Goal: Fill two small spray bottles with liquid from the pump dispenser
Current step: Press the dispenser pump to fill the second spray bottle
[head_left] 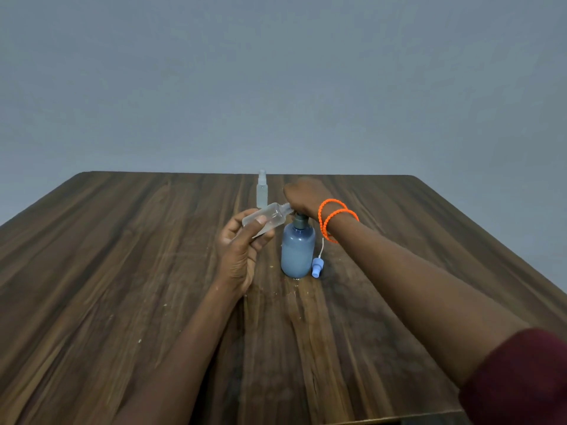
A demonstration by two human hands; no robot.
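Note:
A blue pump dispenser (297, 253) stands upright in the middle of the wooden table (122, 256). My right hand (302, 194) rests on top of its pump head, covering it. My left hand (242, 250) holds a small clear spray bottle (266, 219) tilted, its uncapped threaded neck pointing at the pump's nozzle under my right hand. The bottle's blue spray cap (316, 267) with its thin tube lies on the table to the right of the dispenser. A second small clear spray bottle (262, 189), capped, stands upright behind.
Orange bead bracelets (334, 220) circle my right wrist. The table's far edge (245, 173) meets a plain grey wall. Small pale specks and drops mark the wood near the dispenser's base.

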